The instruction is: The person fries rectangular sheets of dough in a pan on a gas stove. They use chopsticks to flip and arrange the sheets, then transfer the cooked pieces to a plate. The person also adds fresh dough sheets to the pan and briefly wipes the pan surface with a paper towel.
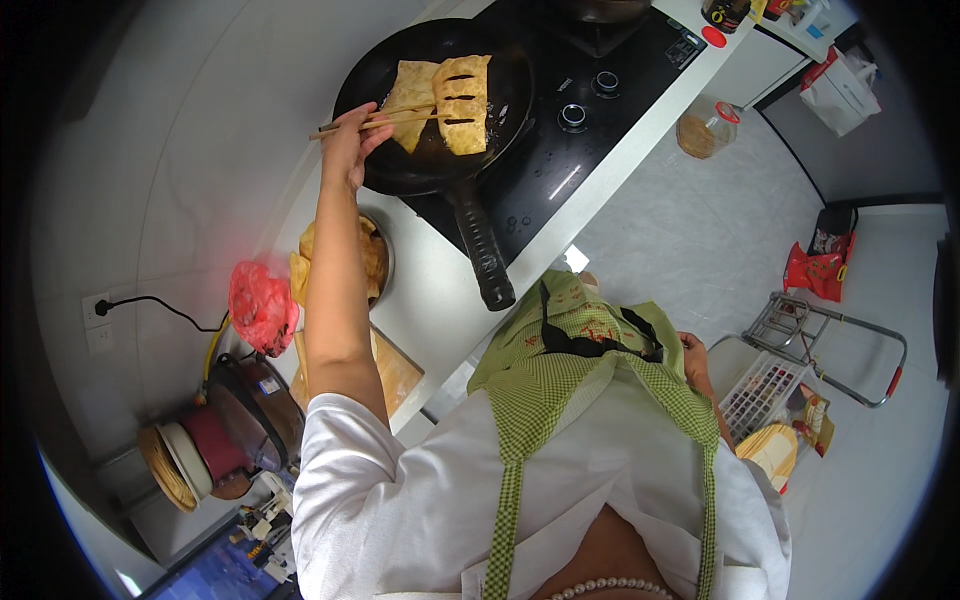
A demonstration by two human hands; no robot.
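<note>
My left hand [352, 142] grips a pair of wooden chopsticks [409, 118] above the left rim of a black frying pan [405, 176]. The chopstick tips reach the left edge of a golden flat dough piece [466, 135] with three slits. Beside it lies a second dough piece [414, 81], partly covered by the chopsticks. Some oil glistens around both. The pan sits on a black glass hob [551, 161], its handle [484, 255] pointing toward me. My right hand [694, 356] hangs low beside the green checked apron [517, 405]; its fingers are partly hidden.
Under my left forearm stands a metal bowl of fried dough pieces [373, 259], near a wooden board [397, 367] and a red plastic bag [262, 307]. Another pan [600, 9] is at the far burner. A glass jar [705, 127] and a folding metal trolley [825, 330] stand on the floor.
</note>
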